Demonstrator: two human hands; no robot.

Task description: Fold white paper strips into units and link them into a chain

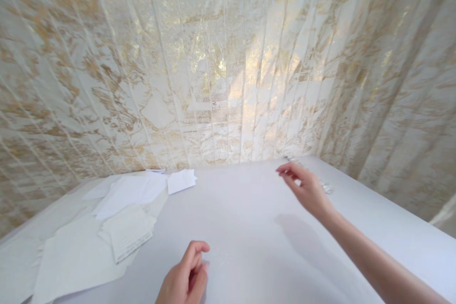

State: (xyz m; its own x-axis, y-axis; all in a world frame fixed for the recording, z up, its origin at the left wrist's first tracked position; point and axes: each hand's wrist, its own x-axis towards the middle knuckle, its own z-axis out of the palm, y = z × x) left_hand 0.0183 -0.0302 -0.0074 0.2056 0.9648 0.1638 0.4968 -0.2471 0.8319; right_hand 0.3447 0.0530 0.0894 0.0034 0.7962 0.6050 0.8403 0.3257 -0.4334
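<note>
Overlapping at the left, papers (130,192) are covering that side of the table (231,213), with small white slips (181,181) lying just beside them; the left hand (187,270) is hovering near the front, fingers curling loosely around a narrow gap, nothing showing in it; bare tabletop is stretching between the hands. The right hand (302,187) is pinching narrowly near the far edge, though I cannot tell whether it is gripping anything; small silvery pieces (327,188) are lying beside it, so a reach there seems in hand, calling for a light pinch clear of the curtain (178,104).
</note>
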